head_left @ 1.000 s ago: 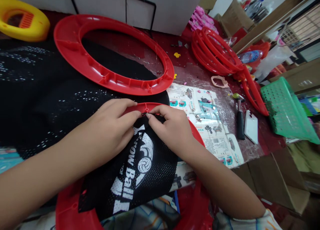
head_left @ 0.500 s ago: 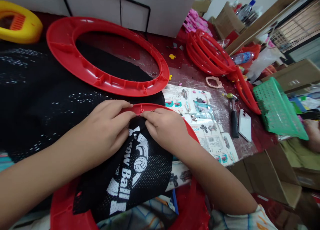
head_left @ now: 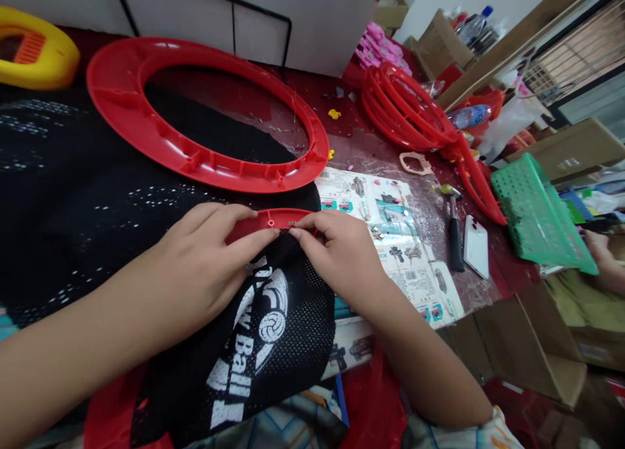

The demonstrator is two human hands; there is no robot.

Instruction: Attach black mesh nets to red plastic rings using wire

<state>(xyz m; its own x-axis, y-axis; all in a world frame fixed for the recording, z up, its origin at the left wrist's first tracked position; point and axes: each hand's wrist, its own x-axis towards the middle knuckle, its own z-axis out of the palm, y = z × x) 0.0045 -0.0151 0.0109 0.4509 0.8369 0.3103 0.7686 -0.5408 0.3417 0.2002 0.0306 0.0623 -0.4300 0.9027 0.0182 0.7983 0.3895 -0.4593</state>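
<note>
A black mesh net with white printed lettering lies over a red plastic ring in front of me. My left hand and my right hand meet at the ring's far rim. Both pinch the net's edge against the red rim with thumb and fingertips pressed together. Most of the near ring is hidden under the net and my arms.
A second large red ring lies behind on black mesh fabric. A stack of red rings, a hammer, a white phone and a green basket sit at the right. A yellow plastic part is far left. Another person's hand shows at the right edge.
Both hands stay pinched at the ring's far rim; the fingers have shifted slightly along the net's edge. The view has drifted a little.
</note>
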